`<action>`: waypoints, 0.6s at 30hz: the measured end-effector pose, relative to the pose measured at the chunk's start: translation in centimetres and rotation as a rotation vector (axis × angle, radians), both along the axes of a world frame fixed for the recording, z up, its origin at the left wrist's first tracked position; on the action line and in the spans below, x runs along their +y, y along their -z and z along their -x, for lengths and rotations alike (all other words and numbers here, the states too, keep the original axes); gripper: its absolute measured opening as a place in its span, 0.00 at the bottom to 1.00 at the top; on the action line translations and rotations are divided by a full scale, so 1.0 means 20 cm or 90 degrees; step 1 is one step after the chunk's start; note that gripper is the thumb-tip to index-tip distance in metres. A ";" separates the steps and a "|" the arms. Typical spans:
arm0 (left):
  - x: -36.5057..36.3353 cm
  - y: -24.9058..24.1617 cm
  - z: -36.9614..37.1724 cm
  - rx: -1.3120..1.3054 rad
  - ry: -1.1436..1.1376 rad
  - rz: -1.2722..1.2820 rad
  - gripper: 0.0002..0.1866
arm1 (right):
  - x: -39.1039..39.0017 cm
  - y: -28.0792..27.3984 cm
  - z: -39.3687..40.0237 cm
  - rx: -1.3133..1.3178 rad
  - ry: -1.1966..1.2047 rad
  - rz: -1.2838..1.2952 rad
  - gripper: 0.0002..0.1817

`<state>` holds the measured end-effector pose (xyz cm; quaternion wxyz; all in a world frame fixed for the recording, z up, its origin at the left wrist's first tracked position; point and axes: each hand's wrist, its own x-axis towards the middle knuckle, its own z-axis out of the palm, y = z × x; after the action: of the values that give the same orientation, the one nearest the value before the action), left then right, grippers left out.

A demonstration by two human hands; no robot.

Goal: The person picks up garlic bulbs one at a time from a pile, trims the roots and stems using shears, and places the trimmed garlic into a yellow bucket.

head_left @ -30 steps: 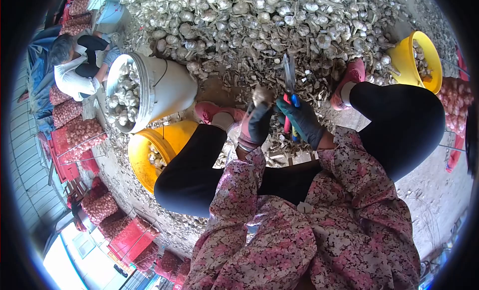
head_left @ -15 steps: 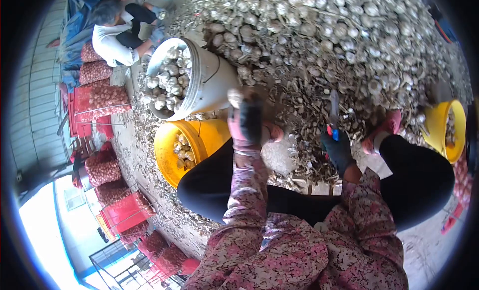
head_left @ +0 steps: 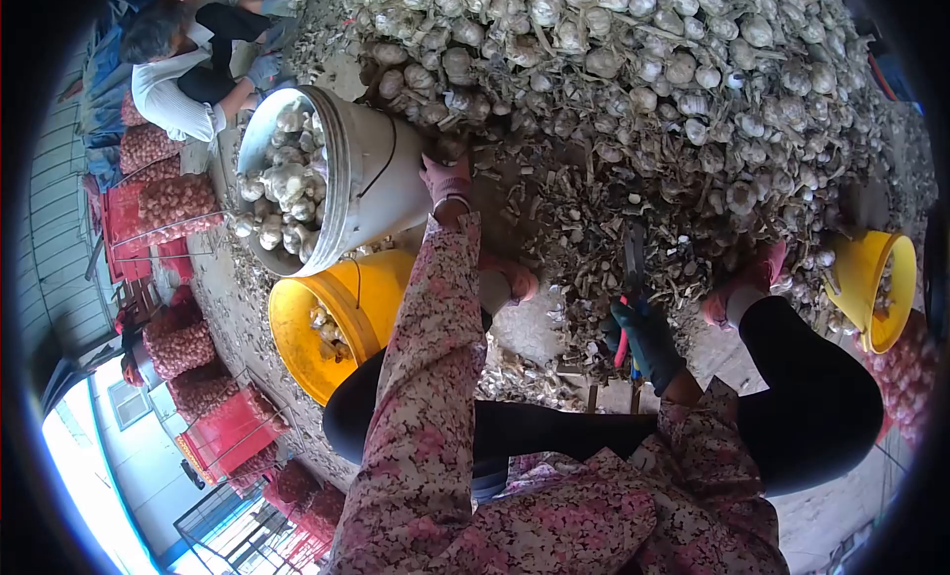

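Observation:
My left hand point(head_left: 447, 176), in a pink and dark glove, reaches past the side of the white bucket point(head_left: 381, 159) to the near edge of the garlic pile point(head_left: 643, 70). Its fingers are dark and partly hidden, and I cannot tell what they hold. In a dark glove, my right hand point(head_left: 645, 344) is closed around red-handled pruning shears point(head_left: 621, 345), their blades pointing forward over dry garlic trimmings point(head_left: 574, 239). Garlic bulbs point(head_left: 287, 184) fill the tilted white bucket. Below it, a yellow bucket point(head_left: 297, 352) holds a few bulbs.
Another yellow bucket point(head_left: 876, 278) stands at the right, by my foot. At upper left, a person point(head_left: 178, 75) in a white top crouches beside the pile. Red mesh sacks of garlic point(head_left: 178, 347) line the left side.
My left hand has moved forward and left, from above my foot to beside the white bucket; the bulb seen in it before no longer shows. My right hand has drawn slightly back with the shears.

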<state>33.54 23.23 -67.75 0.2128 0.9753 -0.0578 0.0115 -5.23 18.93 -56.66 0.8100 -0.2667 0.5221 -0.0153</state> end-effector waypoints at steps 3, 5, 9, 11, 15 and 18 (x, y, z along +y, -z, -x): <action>-0.05 0.05 -0.06 0.130 -0.020 -0.120 0.50 | -0.02 -0.01 -0.04 0.052 -0.110 0.078 0.13; -0.06 0.00 -0.03 0.112 0.001 -0.059 0.44 | -0.04 -0.01 -0.02 0.050 -0.199 0.116 0.17; 0.03 -0.05 0.14 0.417 0.123 0.691 0.24 | -0.07 -0.09 -0.06 0.114 -0.343 0.543 0.27; 0.06 -0.20 0.36 0.632 0.078 0.901 0.17 | -0.12 -0.16 -0.09 0.119 -0.383 0.632 0.28; 0.07 -0.55 0.86 0.635 0.194 0.854 0.18 | -0.14 -0.23 -0.04 0.130 -0.364 0.964 0.31; 0.13 -0.49 1.07 0.662 0.237 0.931 0.25 | -0.15 -0.28 0.02 0.172 -0.425 0.989 0.37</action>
<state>12.17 25.80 -57.86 0.7748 0.4548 -0.0892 -0.4300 -5.62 15.94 -51.09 0.2904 -0.8855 0.3494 -0.0973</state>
